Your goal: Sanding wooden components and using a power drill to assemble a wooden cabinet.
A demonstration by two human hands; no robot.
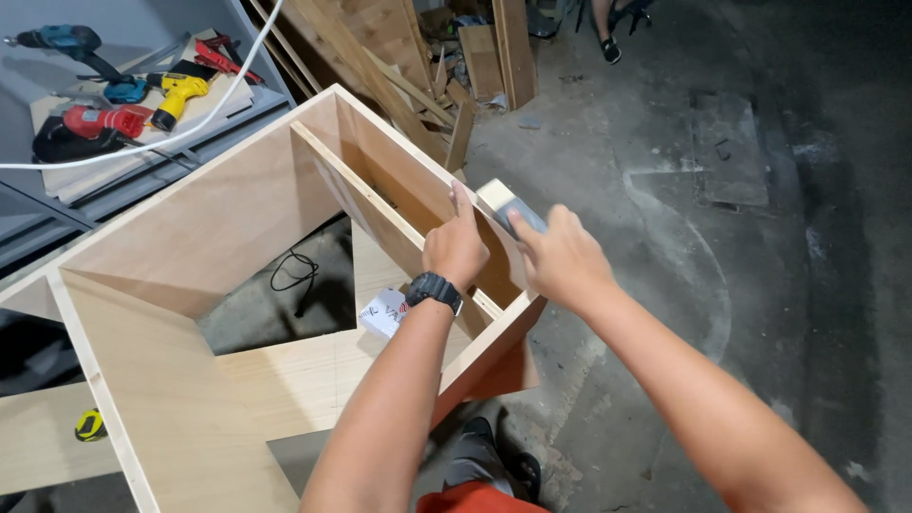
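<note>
A large open plywood cabinet frame [190,218] stands in front of me with an inner divider panel [356,195]. My left hand [456,249], with a black watch on the wrist, rests flat against the frame's right side panel near its top edge. My right hand [560,256] grips a small wooden block wrapped in grey sandpaper [508,204] and presses it on that panel's outer edge.
A small white box [383,312] lies inside the frame. Power drills [123,95] and a white cable [190,123] sit on the grey bench at left. Wood offcuts [456,57] pile up behind. A yellow tape measure [90,425] lies lower left. Another person's foot [610,47] shows far off.
</note>
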